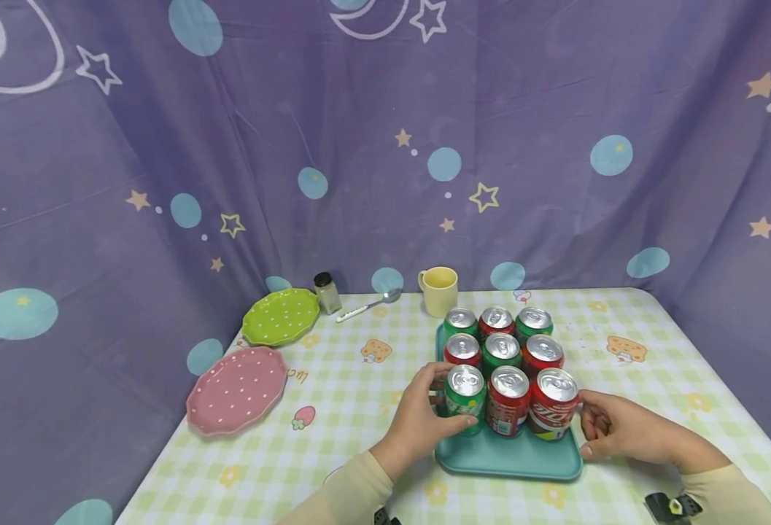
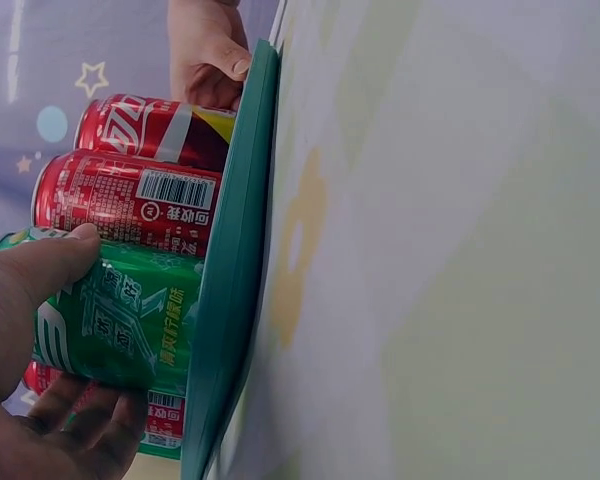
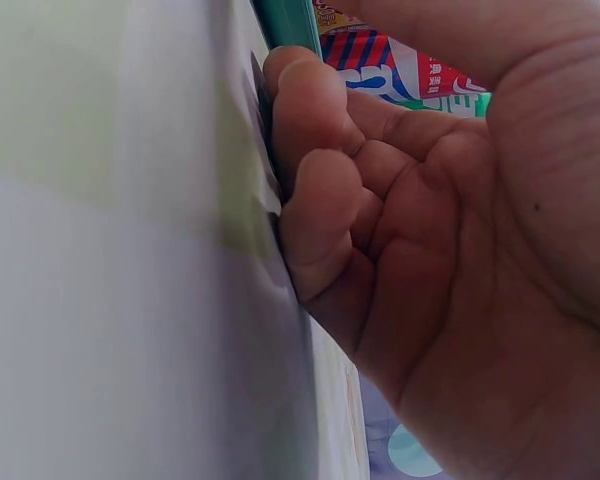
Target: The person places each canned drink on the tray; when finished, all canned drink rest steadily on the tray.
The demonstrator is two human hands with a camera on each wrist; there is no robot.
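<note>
Several red and green soda cans stand upright in rows on a teal tray (image 1: 510,459). My left hand (image 1: 419,419) is around the green soda can (image 1: 465,401) at the front left corner, thumb in front and fingers at its far left side. In the left wrist view, that green can (image 2: 130,320) stands on the tray beside a red can (image 2: 130,195). At the tray's right edge is my right hand (image 1: 628,426), its fingers bent and thumb at the rim, near the front right red can (image 1: 553,408). The right wrist view shows curled fingers (image 3: 320,200) low against the tablecloth.
Behind the tray stands a yellow mug (image 1: 440,295). A spoon (image 1: 367,306) and a black-lidded jar (image 1: 327,293) lie farther left. Green (image 1: 281,317) and pink (image 1: 237,391) dotted plates are along the table's left edge. A purple curtain (image 1: 372,109) hangs behind.
</note>
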